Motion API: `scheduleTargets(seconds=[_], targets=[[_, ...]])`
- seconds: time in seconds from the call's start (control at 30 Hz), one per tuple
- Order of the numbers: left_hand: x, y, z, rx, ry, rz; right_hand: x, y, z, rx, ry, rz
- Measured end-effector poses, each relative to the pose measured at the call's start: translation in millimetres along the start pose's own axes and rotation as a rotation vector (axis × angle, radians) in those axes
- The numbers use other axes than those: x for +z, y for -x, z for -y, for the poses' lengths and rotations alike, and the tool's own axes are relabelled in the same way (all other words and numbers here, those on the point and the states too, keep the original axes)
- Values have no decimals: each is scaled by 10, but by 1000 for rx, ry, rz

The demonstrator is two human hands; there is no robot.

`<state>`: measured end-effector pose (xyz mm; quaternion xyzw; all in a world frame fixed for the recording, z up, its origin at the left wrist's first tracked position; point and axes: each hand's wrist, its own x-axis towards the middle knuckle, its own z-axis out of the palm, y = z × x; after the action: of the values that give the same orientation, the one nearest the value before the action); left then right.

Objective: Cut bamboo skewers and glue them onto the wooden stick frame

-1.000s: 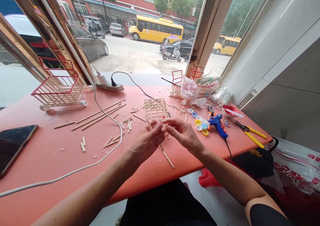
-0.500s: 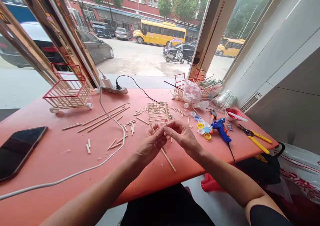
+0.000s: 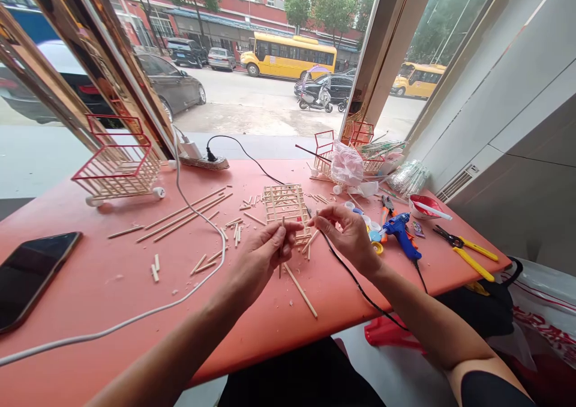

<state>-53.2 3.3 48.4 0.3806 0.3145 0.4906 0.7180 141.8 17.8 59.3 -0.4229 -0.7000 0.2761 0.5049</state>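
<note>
My left hand (image 3: 263, 254) is closed, pinching a short wooden stick (image 3: 281, 270) that stands nearly upright between thumb and fingers. To its right, a short gap away, my right hand (image 3: 350, 239) has thumb and fingertips drawn together; a tiny pale bit may be between them, too small to name. Just beyond both hands lies a small lattice frame (image 3: 284, 201) made of thin wooden sticks, partly covered by the fingers. A longer loose stick (image 3: 300, 290) rests on the table below the hands.
Cut sticks (image 3: 184, 218) lie to the left. A blue glue gun (image 3: 400, 234), bottle caps (image 3: 374, 236), yellow-handled pliers (image 3: 472, 263) and a red bowl (image 3: 425, 206) are on the right. A stick-built cart (image 3: 119, 173) stands back left. A white cable (image 3: 135, 318) and phone (image 3: 36, 275) lie left.
My hands have come apart, the right one moving rightward. The stick in my left hand now shows upright. A black cord is now visible below my right hand.
</note>
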Motion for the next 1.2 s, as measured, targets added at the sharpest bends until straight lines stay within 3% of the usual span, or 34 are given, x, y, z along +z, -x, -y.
scheduleTargets(seconds=[0.2,0.4,0.77,1.2], targets=[[-63,-33,57,14,-238,65,78,77,-92,-115,103,-9],[-68,-11,74,133,-409,31,109,112,-105,-95,93,7],[-63,9,97,74,-358,-6,125,136,-84,-59,66,33],[-91,-17,23,241,-534,-77,84,162,-71,-86,92,27]])
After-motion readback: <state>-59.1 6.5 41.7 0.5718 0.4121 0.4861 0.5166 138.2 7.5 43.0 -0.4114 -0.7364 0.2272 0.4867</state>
